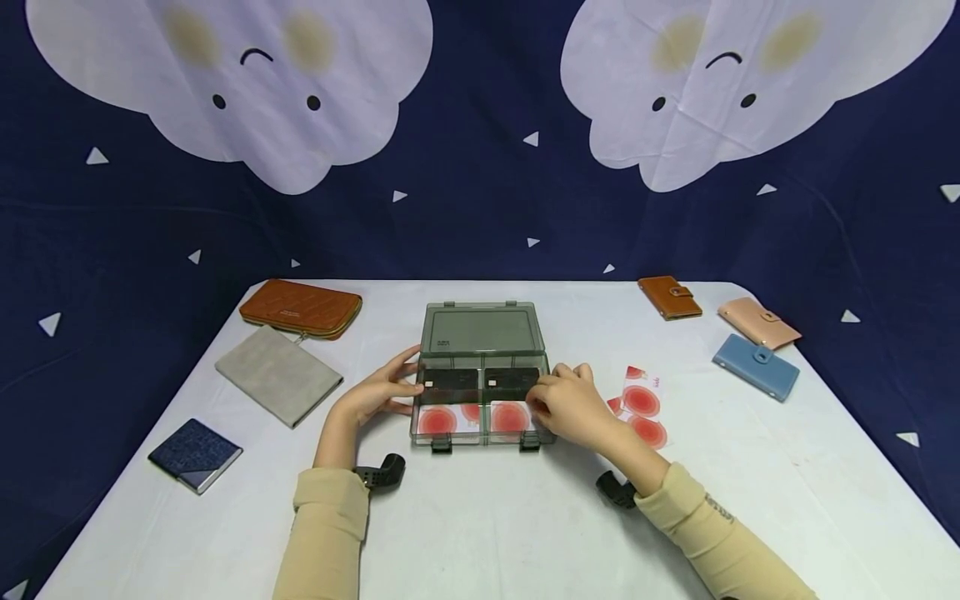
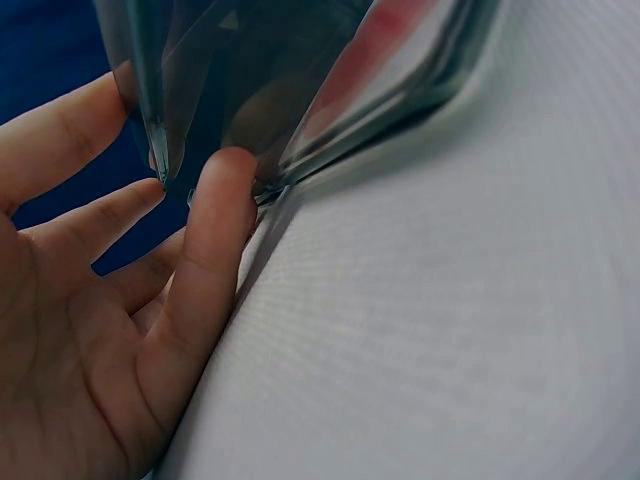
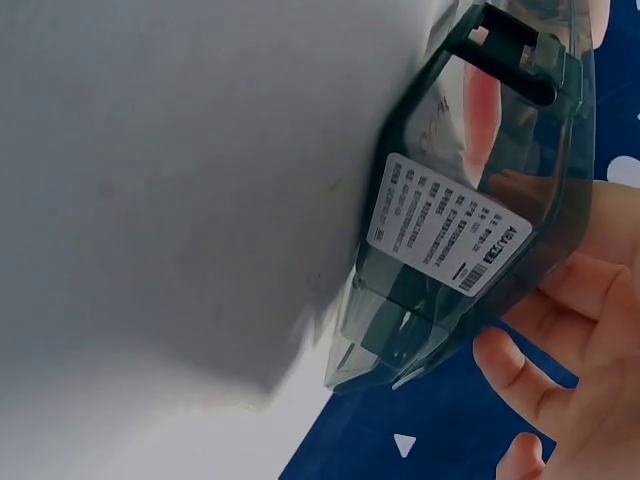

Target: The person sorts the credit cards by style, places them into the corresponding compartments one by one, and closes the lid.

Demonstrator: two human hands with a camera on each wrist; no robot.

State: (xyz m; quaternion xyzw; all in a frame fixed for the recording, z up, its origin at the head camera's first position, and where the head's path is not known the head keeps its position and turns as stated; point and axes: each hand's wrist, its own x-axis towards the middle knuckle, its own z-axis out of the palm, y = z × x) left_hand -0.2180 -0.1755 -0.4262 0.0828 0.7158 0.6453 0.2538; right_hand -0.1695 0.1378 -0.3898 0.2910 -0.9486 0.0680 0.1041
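A translucent grey-green plastic box [image 1: 482,400] stands on the table with its lid [image 1: 482,329] raised at the back. Black cards [image 1: 450,383] lie in its back compartments, and red-and-white cards [image 1: 437,421] in the front ones. My left hand [image 1: 378,389] is at the box's left side, fingers mostly straight and spread around the back corner, thumb at the side rim. Over the right rim reaches my right hand [image 1: 573,406], its bent fingers inside by the front right cards [image 1: 510,417]. I cannot tell whether they pinch a card. The right wrist view shows a printed label [image 3: 450,222] on the side wall.
Loose red-and-white cards [image 1: 642,402] lie right of the box. A brown zip wallet [image 1: 300,308], a grey notebook [image 1: 279,375] and a dark blue card holder [image 1: 195,454] lie left. Brown [image 1: 670,298], pink [image 1: 759,322] and blue [image 1: 756,367] snap card holders lie right.
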